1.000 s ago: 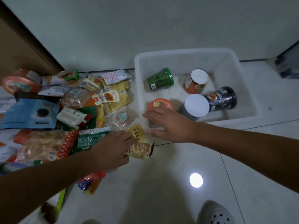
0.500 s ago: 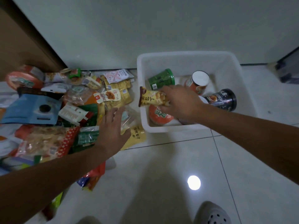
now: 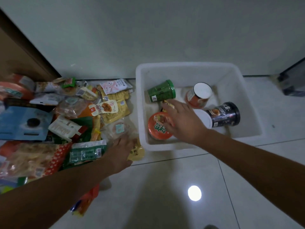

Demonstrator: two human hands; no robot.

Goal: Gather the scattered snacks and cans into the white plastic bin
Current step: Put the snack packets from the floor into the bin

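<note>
1. White bin (image 3: pixel 181 65) sits on the tiled floor by the wall. A green cup (image 3: pixel 160 91), an orange cup (image 3: pixel 198 95) and a black cup (image 3: pixel 222 116) lie on their sides in it, beside a red bowl (image 3: pixel 158 128). Anything dropped hard among them could set the cups rolling.
2. Right hand (image 3: pixel 183 119) hangs over the bin, fingers spread almost straight and gripping nothing. A small yellow packet (image 3: pixel 167 104) shows just under the fingertips; I cannot tell whether they touch it. It sits between the green cup and the bowl, so it may end up buried or crushed under later items.
3. Left hand (image 3: pixel 120 149) rests on the near edge of the snack pile (image 3: pixel 82 121), over a clear packet (image 3: pixel 118 128) and beside a yellow pouch (image 3: pixel 137 152). Its fingers are blurred, so I cannot tell whether they grip anything. Slick film invites a slip or a half-caught pinch.
4. Packets overlap loosely, so pulling one from below may drag its neighbours across the floor, away from the bin.
5. An orange packet (image 3: pixel 87 200) lies partly hidden beneath the left forearm and could easily be overlooked in this dim light.
</note>
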